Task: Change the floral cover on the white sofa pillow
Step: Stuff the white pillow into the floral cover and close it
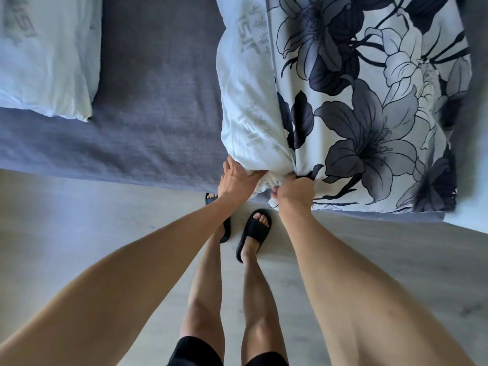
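**Floral cover partway along the white pillow, both hands at its near corner**

The white pillow [245, 83] lies on the right part of the grey sofa [148, 101], and the floral cover [369, 107] wraps its right portion only; a strip of bare white ticking with faint grey print shows along the left, so the cover's open edge runs from far to near roughly down the pillow's length; the pillow is thus the content and the cover its half-filled sleeve. Whether the cover is coming off or going on cannot be told from this one view; either way the job reads as mid-course, with the exposed strip still to be covered or the patterned part still to be stripped.

The left hand [237, 180] grips the near corner of the bare white pillow, fingers curled over the bunched cloth; the right hand [294, 190] is closed in a fist on the near edge of the floral cover, just beside the left, the two almost touching at the sofa's front edge.

A second white pillow [47, 54], with no cover on it, lies at the far left of the sofa, well apart from the first; judging by it, at least one more pillow may wait its turn, though no spare cover is in sight.

Below, the person stands on a pale floor [79, 233] in black slides [253, 233], close against the sofa front.
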